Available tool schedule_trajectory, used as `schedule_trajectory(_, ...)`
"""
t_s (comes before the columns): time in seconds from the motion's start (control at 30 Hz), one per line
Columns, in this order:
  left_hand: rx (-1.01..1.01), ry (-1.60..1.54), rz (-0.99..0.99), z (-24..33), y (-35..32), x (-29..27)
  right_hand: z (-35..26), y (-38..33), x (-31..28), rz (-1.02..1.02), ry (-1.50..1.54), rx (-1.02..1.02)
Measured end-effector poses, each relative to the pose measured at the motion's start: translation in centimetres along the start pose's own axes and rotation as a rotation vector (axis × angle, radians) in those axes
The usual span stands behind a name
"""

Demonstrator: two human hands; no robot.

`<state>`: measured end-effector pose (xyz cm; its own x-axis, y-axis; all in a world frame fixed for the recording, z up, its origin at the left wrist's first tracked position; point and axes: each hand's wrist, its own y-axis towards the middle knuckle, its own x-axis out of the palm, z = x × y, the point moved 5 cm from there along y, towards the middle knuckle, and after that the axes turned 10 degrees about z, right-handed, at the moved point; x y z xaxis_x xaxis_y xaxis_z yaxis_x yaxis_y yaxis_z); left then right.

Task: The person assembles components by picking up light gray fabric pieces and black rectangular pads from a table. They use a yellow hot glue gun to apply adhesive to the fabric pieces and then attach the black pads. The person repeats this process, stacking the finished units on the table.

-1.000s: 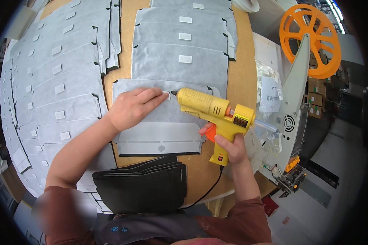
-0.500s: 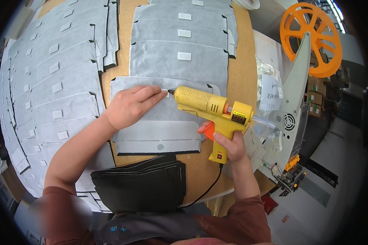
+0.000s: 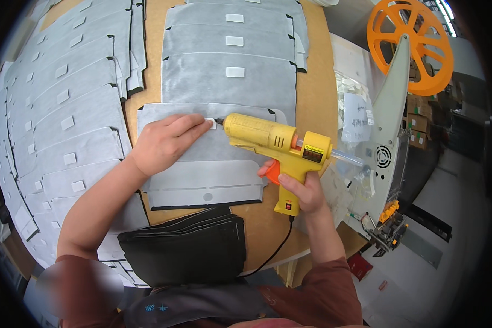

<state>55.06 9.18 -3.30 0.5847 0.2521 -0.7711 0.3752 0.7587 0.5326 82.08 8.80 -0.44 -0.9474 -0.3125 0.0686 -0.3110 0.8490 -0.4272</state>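
Note:
My right hand (image 3: 303,188) grips a yellow hot glue gun (image 3: 262,131) by its handle, fingers at the orange trigger. A clear glue stick (image 3: 347,157) sticks out of its back. The dark nozzle meets a small white rectangular patch (image 3: 212,124) on a grey fabric panel (image 3: 194,146). My left hand (image 3: 167,142) lies over the panel, its fingertips pressed together on the patch's left edge. Along the panel's near side runs a paler strip (image 3: 205,177) with a round mark. Whether glue is coming out is hidden.
Overlapping grey panels with white patches lie beyond (image 3: 229,82) and at the left (image 3: 87,142). A stack of black sheets (image 3: 183,249) sits close to me. The gun's cord (image 3: 276,254) trails nearby. A machine with an orange reel (image 3: 445,65) stands at the right.
The whole scene sits slightly further left in the picture. Both hands and the glue gun keep their places on the panel.

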Motion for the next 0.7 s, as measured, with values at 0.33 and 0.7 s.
schedule_trajectory(0.33,-0.010,-0.025,0.024,0.08,0.32,-0.29,0.34,0.26,-0.04,0.019,-0.004,0.012)
schedule_trajectory(0.7,-0.012,-0.033,0.031,-0.13,0.12,-0.31,0.43,0.33,0.18,0.035,0.091,0.027)
